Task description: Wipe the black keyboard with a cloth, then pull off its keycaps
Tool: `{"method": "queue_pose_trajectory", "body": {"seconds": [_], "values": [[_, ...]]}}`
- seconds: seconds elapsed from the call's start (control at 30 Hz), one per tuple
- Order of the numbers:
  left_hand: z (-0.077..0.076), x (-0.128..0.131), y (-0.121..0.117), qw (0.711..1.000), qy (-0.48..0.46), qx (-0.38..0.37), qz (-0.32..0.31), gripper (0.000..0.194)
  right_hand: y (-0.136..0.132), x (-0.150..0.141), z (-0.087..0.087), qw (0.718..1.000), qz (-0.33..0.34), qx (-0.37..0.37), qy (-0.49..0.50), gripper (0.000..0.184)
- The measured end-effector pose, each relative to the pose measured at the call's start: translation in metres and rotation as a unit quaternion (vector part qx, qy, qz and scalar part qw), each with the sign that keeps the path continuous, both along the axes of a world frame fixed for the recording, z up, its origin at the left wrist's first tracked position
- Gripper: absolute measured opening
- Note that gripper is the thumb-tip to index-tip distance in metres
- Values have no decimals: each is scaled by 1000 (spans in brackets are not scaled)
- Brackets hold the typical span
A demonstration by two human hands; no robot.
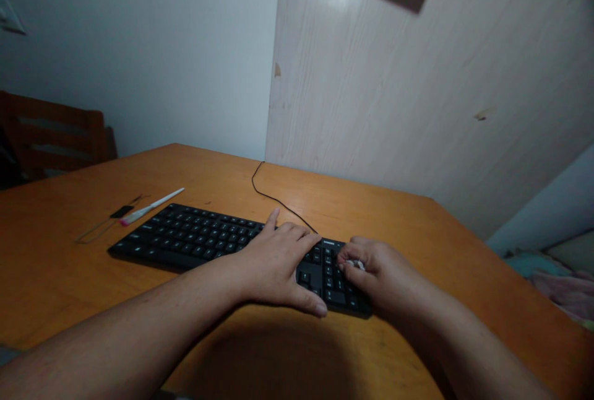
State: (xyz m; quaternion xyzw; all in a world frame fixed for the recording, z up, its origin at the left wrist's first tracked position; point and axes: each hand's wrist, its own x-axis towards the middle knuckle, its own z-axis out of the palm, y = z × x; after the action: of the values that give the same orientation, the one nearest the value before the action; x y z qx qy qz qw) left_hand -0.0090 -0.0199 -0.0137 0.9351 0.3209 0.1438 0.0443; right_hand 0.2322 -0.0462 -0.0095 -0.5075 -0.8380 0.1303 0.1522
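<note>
A black keyboard lies across the wooden table, slightly angled. My left hand spans it palm down, right of its middle, with fingers at the back edge and thumb by the front edge, gripping it. Over the number pad at the right end, my right hand is closed in a pinch. Between its thumb and fingers shows a small crumpled white wad, which looks like tissue. Both hands cover some of the keys.
Left of the keyboard lie a white stick-like tool with a pink end and a thin wire loop with a black piece. A black cable runs back to the wall. A wooden chair stands at the far left.
</note>
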Motion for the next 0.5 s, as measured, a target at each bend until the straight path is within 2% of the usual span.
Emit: {"method": "queue_pose_trajectory", "body": {"seconds": [0.2,0.3,0.4,0.5], "values": [[0,0,0,1000,2,4,0,96,0,2,-1,999,-32,-2,22,9],[1,-1,0,1000,2,2,-1,99,-4,3,-1,997,-37,-31,61,8],[1,0,0,1000,3,-3,-2,101,-8,2,2,996,-18,-51,73,8],[2,0,0,1000,3,-7,-1,102,-11,-1,5,997,15,-55,42,8]]}}
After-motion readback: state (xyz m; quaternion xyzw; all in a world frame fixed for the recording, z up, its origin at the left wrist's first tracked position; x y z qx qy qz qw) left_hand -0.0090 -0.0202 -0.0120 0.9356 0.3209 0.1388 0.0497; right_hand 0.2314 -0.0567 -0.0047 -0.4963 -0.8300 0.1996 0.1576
